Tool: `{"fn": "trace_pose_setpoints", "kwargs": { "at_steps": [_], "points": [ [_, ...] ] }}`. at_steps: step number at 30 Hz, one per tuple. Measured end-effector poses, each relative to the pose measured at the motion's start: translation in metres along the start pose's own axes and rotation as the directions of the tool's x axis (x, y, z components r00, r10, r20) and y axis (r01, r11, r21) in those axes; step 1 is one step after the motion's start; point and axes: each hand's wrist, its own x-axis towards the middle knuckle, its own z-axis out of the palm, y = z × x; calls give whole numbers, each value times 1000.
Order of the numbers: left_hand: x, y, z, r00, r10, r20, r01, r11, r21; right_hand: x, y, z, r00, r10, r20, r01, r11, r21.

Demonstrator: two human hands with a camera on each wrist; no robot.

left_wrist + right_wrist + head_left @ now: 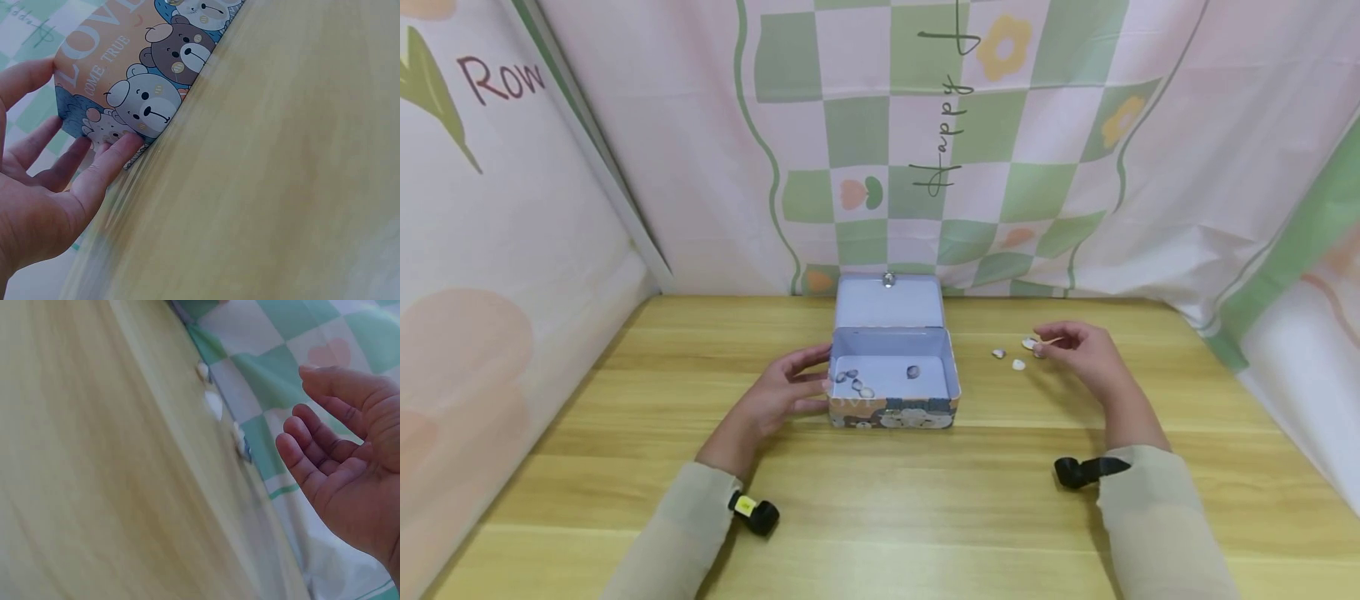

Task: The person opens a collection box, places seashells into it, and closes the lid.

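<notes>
A tin box (892,412) with cartoon bears and the lettering "LOVE COME TRUE" stands with its lid (889,302) tipped back. Several small seashells lie inside: a cluster at the left, including one shell (867,392), and a single shell (913,372) at the right. My left hand (777,393) touches the box's left side with spread fingers. To the right of the box, my right hand (1084,358) is over the loose seashells, its fingers loosely bent; the right wrist view shows nothing between them. Near its fingertips lies a white shell (1028,342).
Two more shells lie on the wooden table (880,517) between the box and my right hand: a purplish one (997,353) and a white one (1018,365). A checkered cloth (917,133) hangs behind the table's back edge.
</notes>
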Motion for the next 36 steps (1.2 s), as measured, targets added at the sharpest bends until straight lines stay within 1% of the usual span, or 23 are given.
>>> {"fn": "trace_pose_setpoints", "kwargs": {
  "at_steps": [7, 11, 16, 24, 27, 31, 36],
  "points": [
    [0, -1, 0, 1000, -3, 7, 3, 1000, -3, 4, 13, -6, 995, 91, 52, -88, 994, -57],
    [0, -1, 0, 1000, -4, 8, 4, 1000, -6, 7, 17, -9, 990, 116, 85, -109, 990, -84],
    [0, 0, 1, 1000, -5, 3, 5, 1000, -5, 10, 21, -9, 984, 129, 119, -117, 988, -101],
    [0, 0, 0, 1000, -12, -9, 12, 1000, -1, 13, 26, -6, 982, 136, 129, -118, 983, -140],
    [1, -1, -1, 1000, -17, -20, 17, 1000, 0, 16, 27, -6, 981, 138, 135, -114, 978, -177],
    [2, -1, -1, 999, -21, -25, 21, 1000, -2, 19, 27, -6, 976, 163, 143, -128, 966, -223],
    [2, -1, -1, 1000, -8, -9, 8, 1000, 4, 20, 26, -6, 973, 176, 152, -134, 959, -248]
  ]
}}
